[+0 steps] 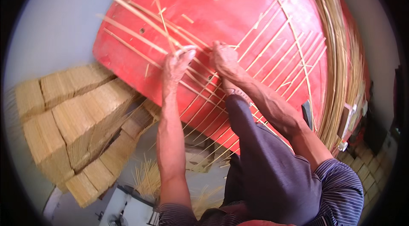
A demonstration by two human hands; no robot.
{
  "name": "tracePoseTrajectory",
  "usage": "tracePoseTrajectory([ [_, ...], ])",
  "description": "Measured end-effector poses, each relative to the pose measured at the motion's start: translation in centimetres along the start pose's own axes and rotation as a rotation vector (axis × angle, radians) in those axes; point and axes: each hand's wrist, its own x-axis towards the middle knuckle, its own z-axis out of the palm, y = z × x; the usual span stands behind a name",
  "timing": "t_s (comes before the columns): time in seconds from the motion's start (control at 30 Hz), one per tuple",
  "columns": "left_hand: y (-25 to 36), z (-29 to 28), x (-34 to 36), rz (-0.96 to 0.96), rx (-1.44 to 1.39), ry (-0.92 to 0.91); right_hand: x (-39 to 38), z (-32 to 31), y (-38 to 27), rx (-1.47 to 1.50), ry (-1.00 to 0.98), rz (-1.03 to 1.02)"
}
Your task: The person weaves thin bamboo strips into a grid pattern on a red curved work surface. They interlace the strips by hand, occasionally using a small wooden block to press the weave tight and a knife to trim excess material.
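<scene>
Your lattice of thin, pale strips [211,102] lies across the middle of the red board [243,11], one set running upper left to lower right, the other lower left to upper right. Your left hand [177,65] pinches a blurred strip; your right hand [225,59] is curled beside it, its hold undetermined. The glossy board adjoins fibrous stalks [334,43] at right, squared tan blocks [83,117] at left.

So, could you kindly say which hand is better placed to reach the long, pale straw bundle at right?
Probably the right hand: it is nearer that long, pale straw bundle, while the left hand is farther left, among thin pale strips.
</scene>
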Motion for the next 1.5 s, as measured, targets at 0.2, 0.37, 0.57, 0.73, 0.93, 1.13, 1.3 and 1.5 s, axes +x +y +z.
tracePoseTrajectory([
  [0.2,-1.2,2.8,3.9,-0.142,-0.533,-0.186,0.9,-3.0,1.3,0.024,-0.008,0.073],
  [0.37,-1.8,3.7,4.7,-0.232,-0.566,-0.168,1.1,-4.0,2.7,0.199,-0.105,0.008],
  [0.57,0.4,3.5,4.3,-0.039,-0.437,-0.218,-3.1,-8.7,12.9,0.336,0.336,-0.002],
  [0.73,3.7,1.6,3.8,0.123,-0.266,-0.137,-15.9,-19.9,28.8,-0.422,0.265,0.274],
  [0.93,4.2,2.0,3.7,0.216,-0.299,-0.131,-22.7,-23.1,35.7,-0.457,0.065,0.413],
  [1.13,4.4,1.6,3.3,0.197,-0.243,-0.099,-22.6,-22.5,34.9,-0.337,0.067,0.421],
  [1.3,4.3,1.9,3.2,0.203,-0.231,-0.099,-22.7,-22.7,35.1,-0.312,0.056,0.417],
  [1.5,4.2,1.7,3.0,0.214,-0.195,-0.089,-22.4,-23.4,37.1,-0.376,0.083,0.328],
])
